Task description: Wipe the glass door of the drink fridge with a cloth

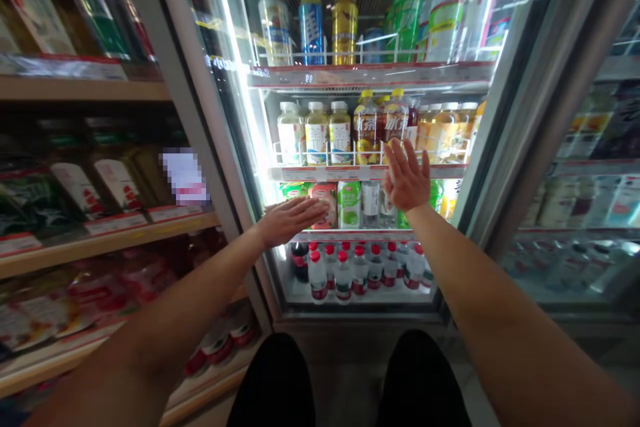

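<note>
Both my hands are stretched out toward a lit drinks fridge [360, 75]. My left hand [293, 219] is flat with its fingers straight, palm down, in front of the left part of the third shelf, near a red carton [330, 203] and a green-and-white carton [349, 205]. My right hand [407, 177] is raised with fingers spread, in front of the iced tea bottles [367, 121] with yellow caps. Neither hand holds anything. Part of the shelf behind each hand is hidden.
Pale-labelled tea bottles [316, 133] stand left on the second shelf. Cans [345, 30] and a green bottle [407, 7] fill the top. Red-capped water bottles [343, 277] line the bottom. Wooden shelves [90, 90] flank the left; a metal door frame [537, 87] stands right.
</note>
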`<state>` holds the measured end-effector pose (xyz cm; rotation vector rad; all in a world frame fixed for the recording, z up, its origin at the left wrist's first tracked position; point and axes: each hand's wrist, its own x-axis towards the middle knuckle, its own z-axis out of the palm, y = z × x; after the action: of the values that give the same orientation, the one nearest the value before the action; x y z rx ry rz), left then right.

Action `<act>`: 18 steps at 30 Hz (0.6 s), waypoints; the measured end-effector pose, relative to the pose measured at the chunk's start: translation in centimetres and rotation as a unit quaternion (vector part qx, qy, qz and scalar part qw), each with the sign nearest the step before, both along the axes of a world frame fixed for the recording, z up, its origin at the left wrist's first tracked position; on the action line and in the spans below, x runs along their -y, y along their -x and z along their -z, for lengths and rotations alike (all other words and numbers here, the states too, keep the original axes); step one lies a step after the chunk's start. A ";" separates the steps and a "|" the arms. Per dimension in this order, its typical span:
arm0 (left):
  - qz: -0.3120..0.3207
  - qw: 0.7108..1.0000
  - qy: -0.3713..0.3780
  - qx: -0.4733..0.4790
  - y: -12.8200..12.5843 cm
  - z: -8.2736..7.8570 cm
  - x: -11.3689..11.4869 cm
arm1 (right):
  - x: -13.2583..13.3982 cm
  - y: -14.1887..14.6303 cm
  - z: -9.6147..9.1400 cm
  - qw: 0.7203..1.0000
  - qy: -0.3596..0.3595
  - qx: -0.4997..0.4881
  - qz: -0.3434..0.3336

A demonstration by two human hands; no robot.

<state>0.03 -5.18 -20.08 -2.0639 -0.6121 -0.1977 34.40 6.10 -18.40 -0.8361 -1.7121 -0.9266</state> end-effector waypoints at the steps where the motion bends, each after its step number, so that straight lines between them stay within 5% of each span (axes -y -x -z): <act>1: 0.004 1.000 0.009 -0.021 0.1 0.0 0.1 | 0.0 0.0 0.0 1.000 0.004 -0.001 0.000; 6: -0.012 0.993 -0.081 0.082 0.3 -2.2 -0.4 | 0.1 0.0 -0.1 1.000 0.015 -0.007 -0.003; 9: -0.017 0.992 -0.079 0.101 -0.2 -1.4 -0.2 | 0.1 0.1 -0.1 0.999 0.027 -0.008 -0.014; 13: -0.014 1.000 0.012 -0.014 -0.2 0.8 0.3 | 0.2 0.1 -0.1 0.999 0.036 -0.007 -0.014; 18: -0.019 1.000 -0.003 0.016 0.5 -0.1 0.0 | 0.5 0.1 -0.2 1.000 0.029 0.000 0.002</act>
<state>-0.43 -5.14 -19.97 -2.0454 -0.6694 -0.2108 34.34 5.61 -18.17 -0.8780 -1.7456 -0.8833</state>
